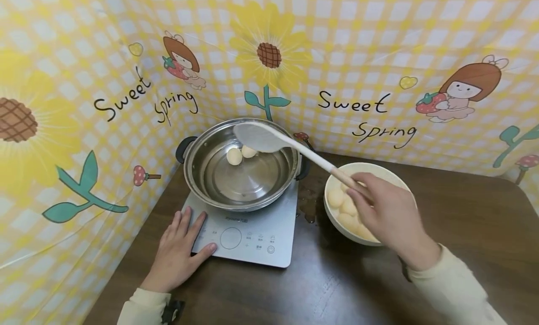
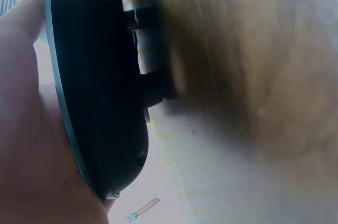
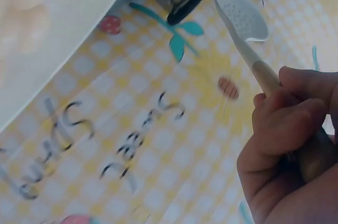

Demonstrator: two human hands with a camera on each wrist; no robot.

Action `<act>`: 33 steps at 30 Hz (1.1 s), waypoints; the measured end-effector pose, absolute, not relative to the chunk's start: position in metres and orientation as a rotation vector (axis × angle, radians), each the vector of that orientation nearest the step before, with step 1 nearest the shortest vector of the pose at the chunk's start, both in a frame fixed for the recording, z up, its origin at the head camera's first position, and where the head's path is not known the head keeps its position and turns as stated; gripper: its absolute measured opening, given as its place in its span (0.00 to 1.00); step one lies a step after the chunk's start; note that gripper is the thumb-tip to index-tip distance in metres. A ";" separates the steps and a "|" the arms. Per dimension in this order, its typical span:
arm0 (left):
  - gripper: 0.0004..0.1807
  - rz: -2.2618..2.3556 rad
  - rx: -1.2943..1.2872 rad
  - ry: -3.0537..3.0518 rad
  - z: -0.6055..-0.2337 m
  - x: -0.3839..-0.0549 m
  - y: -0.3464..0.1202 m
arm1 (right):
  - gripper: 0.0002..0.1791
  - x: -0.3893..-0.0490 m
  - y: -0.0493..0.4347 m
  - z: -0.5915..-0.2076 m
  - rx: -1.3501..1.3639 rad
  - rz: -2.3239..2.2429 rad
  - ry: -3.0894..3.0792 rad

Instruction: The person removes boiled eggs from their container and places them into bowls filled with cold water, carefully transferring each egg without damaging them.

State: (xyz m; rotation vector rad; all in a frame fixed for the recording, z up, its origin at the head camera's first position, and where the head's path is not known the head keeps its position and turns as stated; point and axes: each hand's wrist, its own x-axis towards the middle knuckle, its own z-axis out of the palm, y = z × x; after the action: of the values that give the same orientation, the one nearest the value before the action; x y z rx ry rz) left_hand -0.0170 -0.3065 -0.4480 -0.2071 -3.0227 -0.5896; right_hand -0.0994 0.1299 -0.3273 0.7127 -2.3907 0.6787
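My right hand (image 1: 389,213) grips the wooden handle of a white perforated skimmer (image 1: 261,137), its fingers curled round it. In the head view the skimmer's head lies over the far part of a steel pot (image 1: 202,194). Two pale round balls (image 1: 234,156) are in the pot, one partly behind the skimmer. The right wrist view shows the holes in the skimmer's head (image 3: 243,15). My left hand (image 1: 178,250) rests with spread fingers at the left edge of a silver induction cooker (image 1: 278,222), which stands under the pot.
A cream bowl (image 1: 330,213) of several pale balls (image 1: 348,207) stands right of the cooker, partly behind my right hand. Water drops (image 1: 309,217) lie between them on the dark wooden table (image 1: 337,287). A yellow checked cloth (image 1: 337,44) hangs behind and at left.
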 end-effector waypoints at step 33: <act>0.45 -0.591 -0.179 -3.048 -0.446 -0.018 -0.306 | 0.08 -0.108 0.085 -0.325 0.934 0.560 -2.407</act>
State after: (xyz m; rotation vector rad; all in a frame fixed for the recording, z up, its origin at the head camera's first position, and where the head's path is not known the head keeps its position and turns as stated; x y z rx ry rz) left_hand -0.0175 -0.3063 -0.4461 -0.1789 -3.0480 -0.5907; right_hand -0.1078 0.0851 -0.3247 0.9338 -2.4066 0.5604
